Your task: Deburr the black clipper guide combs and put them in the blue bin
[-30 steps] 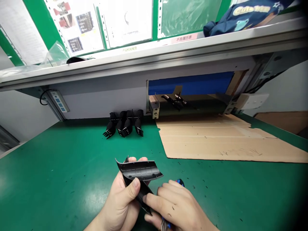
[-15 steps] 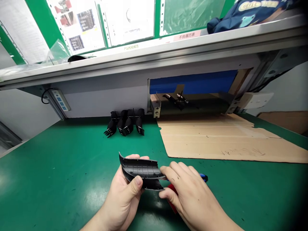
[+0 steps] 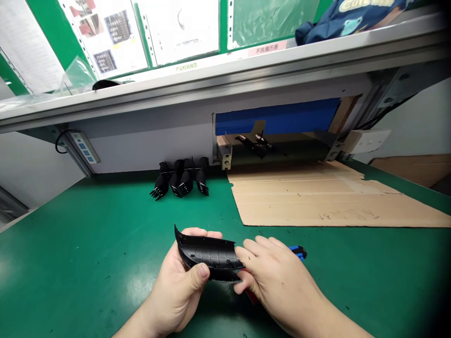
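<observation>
My left hand is closed around two curved black plastic shells, thumb in front and fingers behind. Their hollow, ribbed inner sides face me, one above the other. At their right end, my right hand is closed, with thumb and curled fingers on the shells' ends. A blue-and-black handle shows beyond the right hand, and a red piece shows beneath it. Whether these two belong to one tool, and whether the palm holds them, is hidden.
Several black moulded parts with pronged ends lie at the back of the green table. A flat cardboard sheet covers the back right, before an opening with black parts inside. A metal-edged shelf runs overhead.
The shells have tipped slightly, and their inside looks darker now. My right fingers have shifted a little at the shells' right end. The view has moved slightly.
</observation>
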A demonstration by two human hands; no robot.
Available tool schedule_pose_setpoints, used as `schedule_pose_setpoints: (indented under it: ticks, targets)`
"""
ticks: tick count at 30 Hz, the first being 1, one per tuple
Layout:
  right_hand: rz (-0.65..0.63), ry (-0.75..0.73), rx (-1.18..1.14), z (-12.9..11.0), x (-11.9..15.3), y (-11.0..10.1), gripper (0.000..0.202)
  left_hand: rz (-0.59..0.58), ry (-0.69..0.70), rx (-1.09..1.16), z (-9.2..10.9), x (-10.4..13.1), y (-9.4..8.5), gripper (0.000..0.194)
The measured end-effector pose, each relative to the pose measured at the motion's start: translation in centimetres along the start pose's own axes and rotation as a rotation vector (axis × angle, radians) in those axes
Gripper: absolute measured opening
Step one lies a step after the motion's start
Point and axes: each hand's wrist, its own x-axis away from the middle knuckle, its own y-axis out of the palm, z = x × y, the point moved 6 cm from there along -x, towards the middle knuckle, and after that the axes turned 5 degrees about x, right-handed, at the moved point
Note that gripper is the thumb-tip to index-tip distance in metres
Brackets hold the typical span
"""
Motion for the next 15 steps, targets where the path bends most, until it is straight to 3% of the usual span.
schedule_pose_setpoints:
  ticks: [3, 7, 10, 13, 15]
  targets:
    - [-0.092, 0.017, -0.043, 0.1, 0.2, 0.4, 0.061, -0.029, 0.006, -0.016, 0.1, 0.0, 0.2, 0.038]
    - [-0.213, 0.055, -0.322, 0.2, 0.3, 1.0, 0.063, -0.036, 0.008, 0.034, 0.1, 0.2, 0.5, 0.035]
    - [-0.144, 0.124, -0.464, 0.1, 0.2, 0.9, 0.061, -0.045, -0.007, 0.117, 0.1, 0.3, 0.6, 0.036]
    - [-0.051, 0.187, -0.449, -0.1, 0.1, 0.3, 0.065, -0.054, -0.018, 0.175, 0.0, 0.4, 0.7, 0.035]
    - [-0.069, 0.184, -0.481, -0.4, 0.0, -0.1, 0.066, -0.043, -0.017, 0.197, -0.1, 0.4, 0.6, 0.035]
